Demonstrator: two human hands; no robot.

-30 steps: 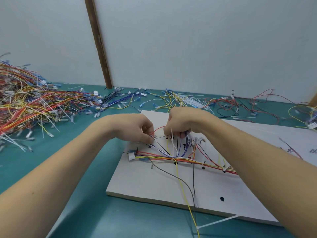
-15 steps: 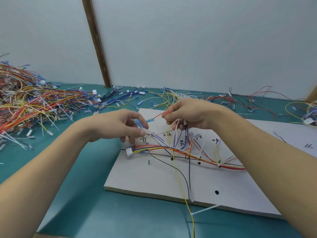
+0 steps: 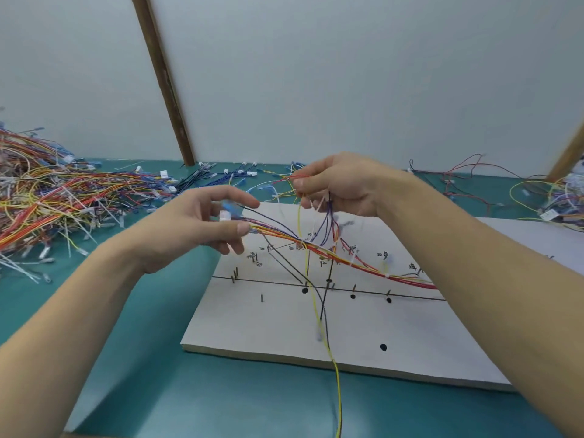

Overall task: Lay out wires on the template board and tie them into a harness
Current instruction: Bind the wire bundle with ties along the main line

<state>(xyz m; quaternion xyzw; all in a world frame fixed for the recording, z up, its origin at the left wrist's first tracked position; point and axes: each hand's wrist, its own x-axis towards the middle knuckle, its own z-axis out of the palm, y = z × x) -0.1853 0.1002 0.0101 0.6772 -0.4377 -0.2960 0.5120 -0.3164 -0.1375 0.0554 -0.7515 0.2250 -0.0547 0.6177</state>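
Left hand (image 3: 202,226) pinches the harness (image 3: 316,248) end at nine o'clock, right hand (image 3: 335,188) grips branch wires — lifting risks snagging board (image 3: 268,327) pins (image 3: 234,276).

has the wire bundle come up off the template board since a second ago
Yes. The wire bundle lay flat among the pegs on the template board; both hands now hold its left end lifted above the board.

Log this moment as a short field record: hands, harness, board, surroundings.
left hand: pinches the connector end of the multicoloured wire harness
right hand: grips the harness's branch wires
harness: raised off the white template board, one yellow wire trailing toward the viewer
board: bare nails stand along a drawn black line
surroundings: heap of loose coloured wires on the teal table, far left
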